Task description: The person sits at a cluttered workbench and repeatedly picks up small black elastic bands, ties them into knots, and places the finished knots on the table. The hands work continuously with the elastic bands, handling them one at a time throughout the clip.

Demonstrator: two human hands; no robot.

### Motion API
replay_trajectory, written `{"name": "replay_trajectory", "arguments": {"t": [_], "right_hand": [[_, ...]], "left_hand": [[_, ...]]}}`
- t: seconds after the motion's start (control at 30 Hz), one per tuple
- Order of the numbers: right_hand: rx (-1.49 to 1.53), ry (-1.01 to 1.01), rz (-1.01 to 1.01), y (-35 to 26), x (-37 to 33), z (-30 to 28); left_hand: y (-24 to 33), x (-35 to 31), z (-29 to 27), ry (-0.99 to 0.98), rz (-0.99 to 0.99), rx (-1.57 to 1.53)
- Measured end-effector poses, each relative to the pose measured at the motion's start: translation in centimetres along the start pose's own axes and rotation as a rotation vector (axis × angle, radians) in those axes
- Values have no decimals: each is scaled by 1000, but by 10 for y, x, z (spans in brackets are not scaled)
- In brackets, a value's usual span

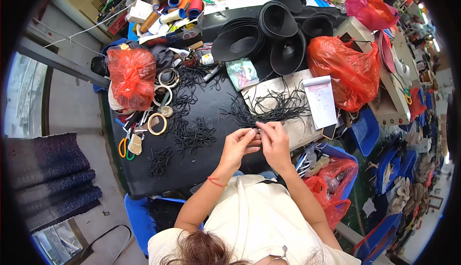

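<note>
My left hand (237,148) and my right hand (275,142) meet in front of me at the near edge of the table, fingertips pinched close together. Whatever lies between them is too small and covered to make out. Just beyond my fingers spreads a loose heap of thin black cords (269,107), partly on a pale board (298,83). More black cords, looped or knotted, lie in clumps (196,136) to the left on the black tabletop (201,166). A smaller clump (161,161) sits near the left front edge.
Tape rolls (157,123), scissors (123,147) and a red plastic bag (132,80) line the left side. Stacked black cup shapes (240,41) stand at the back. A white notepad (320,102) and another red bag (343,70) are right. Blue bins (139,221) flank me.
</note>
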State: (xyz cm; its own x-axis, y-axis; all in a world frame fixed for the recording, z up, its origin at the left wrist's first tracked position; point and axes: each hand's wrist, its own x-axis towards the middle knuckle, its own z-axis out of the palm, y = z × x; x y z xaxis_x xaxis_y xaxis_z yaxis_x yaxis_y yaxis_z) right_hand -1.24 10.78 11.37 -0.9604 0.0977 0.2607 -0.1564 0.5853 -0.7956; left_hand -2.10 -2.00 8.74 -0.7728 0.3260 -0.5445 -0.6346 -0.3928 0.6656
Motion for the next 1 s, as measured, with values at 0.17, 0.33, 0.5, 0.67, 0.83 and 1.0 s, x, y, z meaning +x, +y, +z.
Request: {"name": "replay_trajectory", "arguments": {"t": [0.17, 0.33, 0.5, 0.67, 0.83, 1.0], "right_hand": [[105, -67, 40, -3, -3, 2], [127, -38, 102, -3, -5, 2], [3, -46, -14, -1, -8, 4], [-13, -129, -33, -8, -5, -1], [-120, -86, -138, -2, -6, -13], [-207, -94, -282, -4, 4, -10]], "left_hand": [[-2, 0, 1, 40, 96, 26], [-11, 1, 1, 46, 198, 5], [-12, -2, 3, 89, 237, 24], [-13, 4, 6, 164, 273, -345], [-1, 13, -19, -52, 35, -419], [10, 0, -6, -89, -3, -68]]}}
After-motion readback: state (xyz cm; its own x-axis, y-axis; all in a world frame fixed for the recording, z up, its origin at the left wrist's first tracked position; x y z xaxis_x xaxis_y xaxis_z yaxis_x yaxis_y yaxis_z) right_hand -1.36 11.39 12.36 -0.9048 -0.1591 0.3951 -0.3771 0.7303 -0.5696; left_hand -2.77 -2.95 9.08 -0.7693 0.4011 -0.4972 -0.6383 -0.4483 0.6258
